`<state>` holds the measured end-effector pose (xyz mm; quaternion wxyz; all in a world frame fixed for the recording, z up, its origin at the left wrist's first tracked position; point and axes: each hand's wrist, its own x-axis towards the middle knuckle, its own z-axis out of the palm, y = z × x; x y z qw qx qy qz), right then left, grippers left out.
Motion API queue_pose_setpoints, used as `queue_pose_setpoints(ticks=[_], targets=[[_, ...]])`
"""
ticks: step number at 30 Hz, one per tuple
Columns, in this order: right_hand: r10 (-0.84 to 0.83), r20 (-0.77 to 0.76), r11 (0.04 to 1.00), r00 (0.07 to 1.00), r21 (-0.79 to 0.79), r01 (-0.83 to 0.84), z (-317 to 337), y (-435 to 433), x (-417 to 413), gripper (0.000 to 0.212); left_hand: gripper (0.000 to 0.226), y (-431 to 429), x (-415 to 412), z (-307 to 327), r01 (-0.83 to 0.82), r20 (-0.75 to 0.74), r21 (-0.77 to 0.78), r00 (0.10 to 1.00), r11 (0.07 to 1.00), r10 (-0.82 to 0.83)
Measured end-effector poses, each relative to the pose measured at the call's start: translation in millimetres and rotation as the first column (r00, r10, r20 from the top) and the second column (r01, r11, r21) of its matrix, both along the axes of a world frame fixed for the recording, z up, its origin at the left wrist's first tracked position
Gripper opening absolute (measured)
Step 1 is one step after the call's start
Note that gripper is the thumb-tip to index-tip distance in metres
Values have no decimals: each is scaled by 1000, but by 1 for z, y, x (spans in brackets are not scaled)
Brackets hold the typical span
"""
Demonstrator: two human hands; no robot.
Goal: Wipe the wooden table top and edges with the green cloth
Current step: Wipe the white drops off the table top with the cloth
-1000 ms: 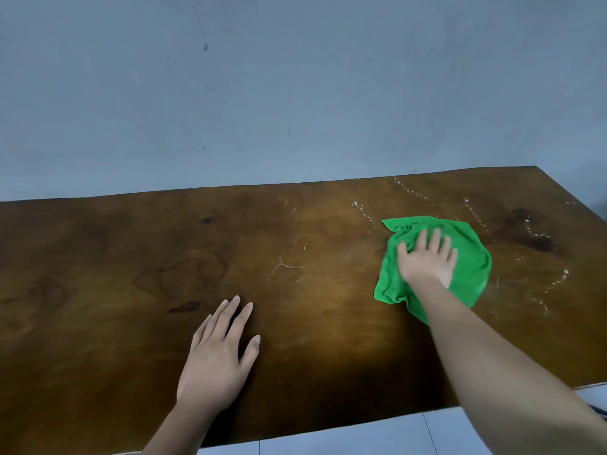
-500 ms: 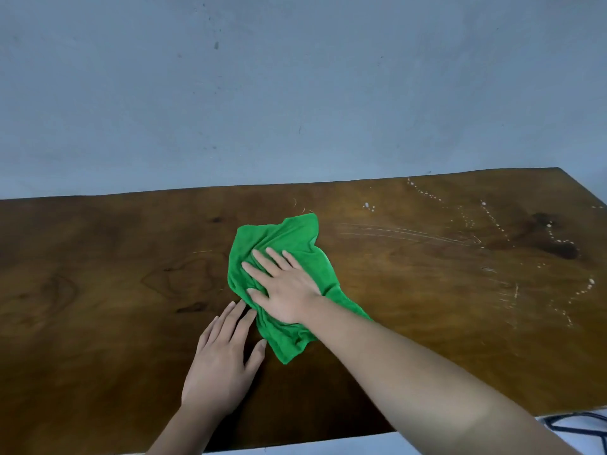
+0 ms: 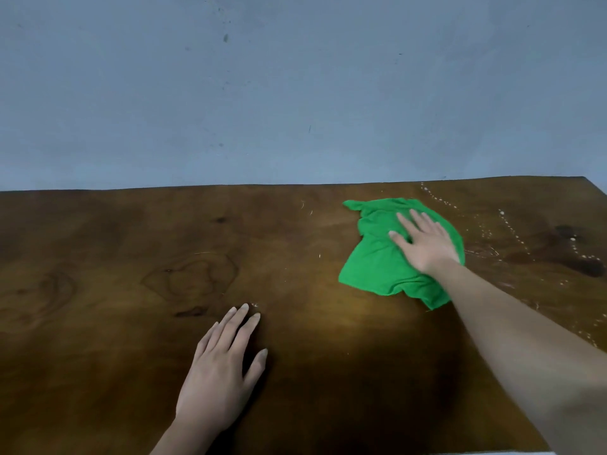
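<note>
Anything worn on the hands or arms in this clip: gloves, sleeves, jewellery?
Nothing shows. The left hand and right hand are bare, without gloves or rings. Neither wrist carries a watch or bracelet, and the right forearm is uncovered, no sleeve in view.

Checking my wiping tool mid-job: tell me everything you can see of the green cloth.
The bright green soft-looking cloth lies crumpled and creased on the far right part of the brown wooden table top. The right hand presses flat on it, fingers straight, hiding its right part. One corner juts left at its far edge.
</note>
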<state>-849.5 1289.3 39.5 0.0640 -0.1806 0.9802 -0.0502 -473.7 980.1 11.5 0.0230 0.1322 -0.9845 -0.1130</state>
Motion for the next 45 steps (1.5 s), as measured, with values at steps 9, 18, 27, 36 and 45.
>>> queue_pose_setpoints(ticks=[9, 18, 27, 36, 45], targets=[[-378, 45, 926, 925, 15, 378, -4, -67, -20, 85, 74, 1, 1, 1, -2, -16, 33, 1000, 999, 2], [324, 50, 945, 945, 17, -326, -1, -248, 88, 85, 74, 0, 0, 4, -10, 4, 29, 1000, 1000, 10], [653, 64, 756, 754, -2, -654, -2, -255, 64, 81, 74, 0, -1, 5, -7, 11, 32, 1000, 999, 7], [129, 12, 991, 992, -27, -129, 1, -121, -38, 89, 75, -1, -2, 5, 0, 29, 36, 1000, 999, -1], [-254, 17, 967, 967, -20, 254, -8, 26, -8, 83, 79, 0, -2, 3, 3, 33, 11, 999, 1000, -3]])
